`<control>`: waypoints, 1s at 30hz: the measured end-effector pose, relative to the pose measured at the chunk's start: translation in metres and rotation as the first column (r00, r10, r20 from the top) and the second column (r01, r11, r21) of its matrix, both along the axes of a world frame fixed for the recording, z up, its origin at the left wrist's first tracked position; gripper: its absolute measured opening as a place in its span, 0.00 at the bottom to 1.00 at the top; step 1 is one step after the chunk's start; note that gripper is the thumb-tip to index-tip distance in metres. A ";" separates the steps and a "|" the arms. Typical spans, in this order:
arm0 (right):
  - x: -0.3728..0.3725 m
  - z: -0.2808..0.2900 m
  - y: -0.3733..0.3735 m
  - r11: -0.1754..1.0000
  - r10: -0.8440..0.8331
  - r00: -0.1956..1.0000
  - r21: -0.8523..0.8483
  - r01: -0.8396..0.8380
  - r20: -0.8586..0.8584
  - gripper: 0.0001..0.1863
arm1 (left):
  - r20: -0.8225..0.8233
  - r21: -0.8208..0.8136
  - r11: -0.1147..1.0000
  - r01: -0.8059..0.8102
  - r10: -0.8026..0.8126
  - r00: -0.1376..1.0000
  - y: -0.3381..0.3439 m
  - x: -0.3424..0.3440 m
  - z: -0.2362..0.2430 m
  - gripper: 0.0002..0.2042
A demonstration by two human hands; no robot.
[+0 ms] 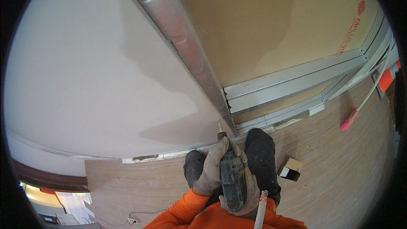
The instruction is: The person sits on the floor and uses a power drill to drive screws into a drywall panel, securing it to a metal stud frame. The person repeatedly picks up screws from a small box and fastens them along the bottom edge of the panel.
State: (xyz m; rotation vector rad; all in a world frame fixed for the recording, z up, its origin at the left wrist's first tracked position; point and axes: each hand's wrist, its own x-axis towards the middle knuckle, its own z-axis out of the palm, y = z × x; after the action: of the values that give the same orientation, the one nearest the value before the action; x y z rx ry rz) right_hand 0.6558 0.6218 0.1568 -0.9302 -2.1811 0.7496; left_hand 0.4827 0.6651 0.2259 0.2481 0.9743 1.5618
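Together, both gloved hands wrap a dark green cordless screw gun (232, 178): the left hand (210, 167) has its fingers curled over the upper body near the nose, and the right hand (248, 193) grips lower down, fingers closed around the handle. The tool's nose points up and away at the bottom edge of a white plasterboard sheet (97, 72), right beside a grey metal stud (186, 38) that runs up the wall. A small pale screw (219, 125) seems to sit at the tip, though it is too small to tell for sure.

Judging by this grip, the drive goes best with the tool held square to the board, pushed steadily in line with the screw, and stopped as the head sinks just below the paper face.

Beyond the hands, dark trousered knees (260, 148) rest on the brown wooden floor (339, 165). A small open cardboard box (291, 169) lies just right of them. A tan board (263, 21) fills the frame to the right of the stud, and a pink-headed broom (350, 119) leans farther right. Orange sleeves (186, 212) show at the lower edge, with a white tube (260, 212) beside them.
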 end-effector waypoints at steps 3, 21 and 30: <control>-0.006 0.009 0.005 0.992 -0.044 0.999 0.115 0.045 -0.012 0.51 | 0.028 0.046 0.999 -0.002 0.001 1.000 0.002 -0.002 0.001 0.24; 0.090 -0.072 0.117 0.767 0.411 0.912 -0.545 -0.339 0.010 0.41 | -0.360 -0.035 0.999 0.026 -0.037 0.932 -0.050 0.006 -0.032 0.20; 0.279 -0.423 0.160 0.858 0.161 0.363 -0.312 0.408 0.918 0.21 | -0.388 0.007 0.993 -0.121 0.114 0.915 -0.132 0.047 -0.048 0.21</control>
State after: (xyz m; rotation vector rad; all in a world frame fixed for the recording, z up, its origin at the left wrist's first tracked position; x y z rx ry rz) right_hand 0.9347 0.7814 -0.2663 -2.2584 -2.8238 0.8201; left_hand 0.5298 0.5335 0.1779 0.5096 1.3309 1.6472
